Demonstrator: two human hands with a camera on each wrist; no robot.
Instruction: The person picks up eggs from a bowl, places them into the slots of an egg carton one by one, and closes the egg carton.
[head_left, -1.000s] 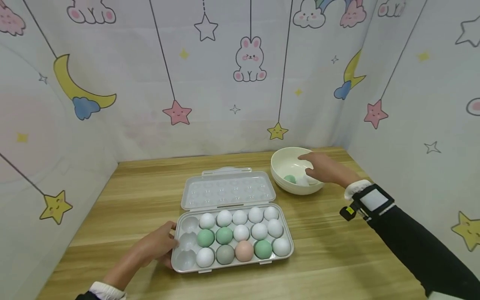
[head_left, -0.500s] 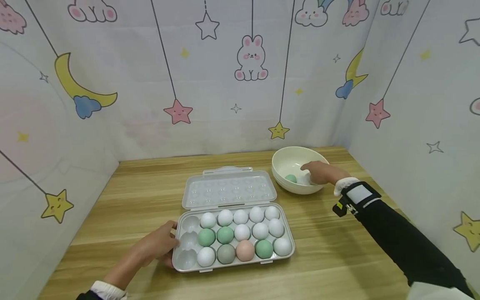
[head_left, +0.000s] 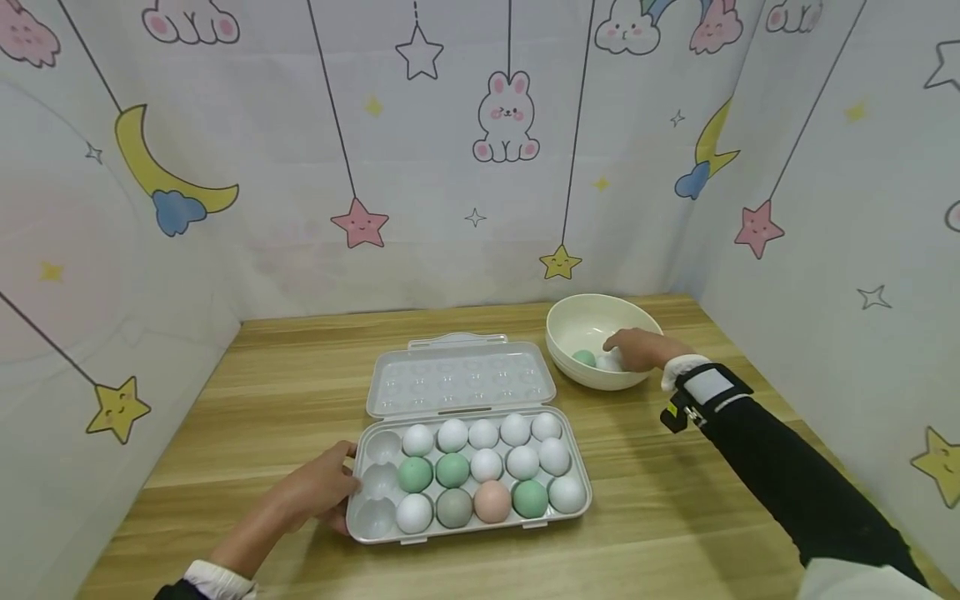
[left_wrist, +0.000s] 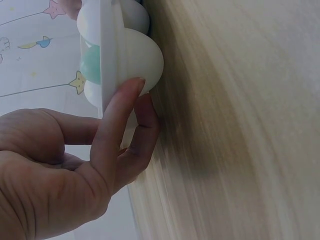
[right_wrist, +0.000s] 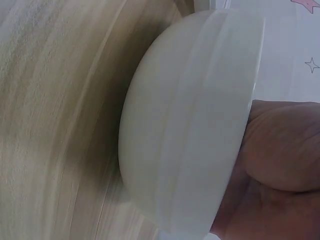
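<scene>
A clear plastic egg carton [head_left: 468, 533] lies open on the table, with white, green, grey and pink eggs in most cups. Three cups at its left end hold no egg. My left hand [head_left: 318, 487] grips that end; in the left wrist view, its fingers [left_wrist: 117, 117] curl against the rim and under a cup. At the back right, my right hand [head_left: 639, 348] reaches into a cream bowl [head_left: 573, 321]. A green egg [head_left: 584, 358] and a white egg [head_left: 606, 362] show beside it. The right fingertips are hidden, also behind the bowl wall in the right wrist view.
The carton's lid [head_left: 461, 379] lies folded back behind the eggs. The wooden table [head_left: 300, 358] meets a printed cloth backdrop [head_left: 420, 167] at the back and sides. The bowl stands close to the right-hand cloth.
My right hand has gone lower into the bowl, from above the rim down to the eggs. The left hand has kept its grip on the carton. The head view has shifted slightly.
</scene>
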